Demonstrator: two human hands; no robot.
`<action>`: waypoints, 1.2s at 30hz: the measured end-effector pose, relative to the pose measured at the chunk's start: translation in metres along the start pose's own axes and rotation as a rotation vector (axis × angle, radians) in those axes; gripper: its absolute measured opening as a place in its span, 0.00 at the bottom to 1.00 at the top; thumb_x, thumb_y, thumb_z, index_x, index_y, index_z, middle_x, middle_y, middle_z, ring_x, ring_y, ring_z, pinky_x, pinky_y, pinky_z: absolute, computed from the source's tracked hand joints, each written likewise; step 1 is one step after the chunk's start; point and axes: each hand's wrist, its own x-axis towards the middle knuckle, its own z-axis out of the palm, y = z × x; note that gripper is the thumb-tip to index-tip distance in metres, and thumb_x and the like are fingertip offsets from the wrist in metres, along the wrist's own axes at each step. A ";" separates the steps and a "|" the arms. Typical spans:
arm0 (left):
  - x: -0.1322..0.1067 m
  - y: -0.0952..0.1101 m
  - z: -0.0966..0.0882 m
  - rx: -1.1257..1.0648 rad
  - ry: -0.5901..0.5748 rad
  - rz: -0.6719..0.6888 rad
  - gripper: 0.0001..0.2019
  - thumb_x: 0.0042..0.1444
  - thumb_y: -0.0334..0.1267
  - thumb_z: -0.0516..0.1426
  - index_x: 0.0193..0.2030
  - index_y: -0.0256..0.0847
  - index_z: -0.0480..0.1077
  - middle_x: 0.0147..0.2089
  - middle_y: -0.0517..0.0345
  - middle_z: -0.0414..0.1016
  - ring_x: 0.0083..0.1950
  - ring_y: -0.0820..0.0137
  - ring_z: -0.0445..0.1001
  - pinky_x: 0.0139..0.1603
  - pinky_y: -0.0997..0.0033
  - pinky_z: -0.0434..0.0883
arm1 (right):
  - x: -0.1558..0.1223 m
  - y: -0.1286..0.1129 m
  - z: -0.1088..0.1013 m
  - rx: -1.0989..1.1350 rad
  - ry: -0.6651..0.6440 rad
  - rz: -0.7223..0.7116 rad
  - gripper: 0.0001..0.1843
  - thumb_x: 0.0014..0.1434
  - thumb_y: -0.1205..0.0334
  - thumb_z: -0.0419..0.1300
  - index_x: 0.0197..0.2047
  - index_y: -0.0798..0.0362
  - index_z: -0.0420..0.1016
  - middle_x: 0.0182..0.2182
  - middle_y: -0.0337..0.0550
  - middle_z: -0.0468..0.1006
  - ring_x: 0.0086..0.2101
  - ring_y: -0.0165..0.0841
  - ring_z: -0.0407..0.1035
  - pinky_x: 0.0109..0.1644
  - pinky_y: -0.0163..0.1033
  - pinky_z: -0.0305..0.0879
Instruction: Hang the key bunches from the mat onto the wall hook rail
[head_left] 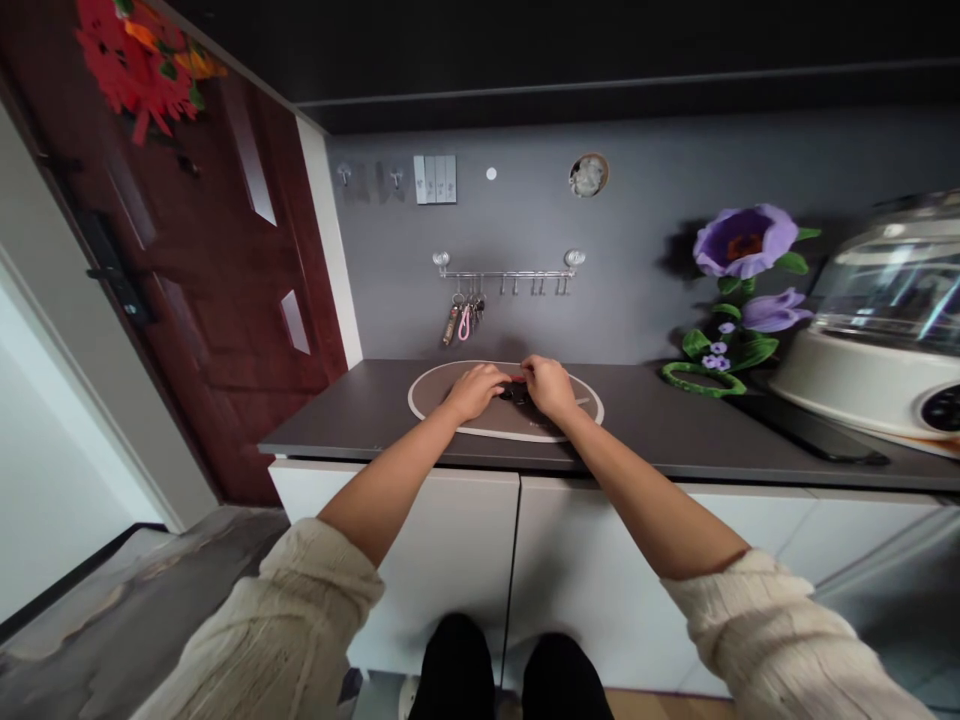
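Note:
Both hands are close together over an oval brown mat point(450, 385) with a pale rim, lying on the dark countertop point(637, 425). Between them sits a small black object point(516, 393) with a red strip point(517, 379) along its far side; its kind is too small to make out. My left hand point(476, 391) has its fingers closed at the object's left end. On the opposite end, my right hand point(550, 388) curls its fingers down beside the red strip. The fingertips are partly hidden.
Keys point(463, 320) hang from a hook rail point(510, 274) on the wall behind. To the right stand purple flowers point(746, 245), a flat black slab point(817, 430) and a white appliance point(847, 385) with a clear top. A dark cabinet point(600, 60) overhangs the counter.

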 end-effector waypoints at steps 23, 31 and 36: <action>0.000 0.001 0.000 0.081 0.039 -0.013 0.07 0.55 0.35 0.49 0.34 0.41 0.68 0.36 0.56 0.70 0.41 0.68 0.65 0.43 0.69 0.62 | -0.006 -0.006 0.003 -0.174 -0.139 -0.010 0.16 0.59 0.65 0.43 0.42 0.56 0.69 0.39 0.52 0.73 0.41 0.37 0.65 0.43 0.37 0.56; 0.001 0.002 0.001 -0.054 0.155 -0.109 0.07 0.54 0.32 0.48 0.32 0.40 0.67 0.35 0.55 0.71 0.40 0.69 0.65 0.43 0.69 0.62 | -0.005 -0.007 0.001 -0.131 -0.125 -0.056 0.14 0.58 0.65 0.45 0.39 0.56 0.70 0.37 0.52 0.74 0.40 0.35 0.66 0.42 0.36 0.56; 0.003 0.000 0.002 -0.190 0.232 -0.170 0.07 0.53 0.32 0.49 0.32 0.38 0.67 0.33 0.57 0.71 0.36 0.71 0.66 0.40 0.71 0.63 | -0.005 -0.006 0.002 -0.040 -0.118 -0.140 0.12 0.57 0.65 0.47 0.39 0.56 0.70 0.38 0.49 0.73 0.39 0.34 0.65 0.44 0.36 0.55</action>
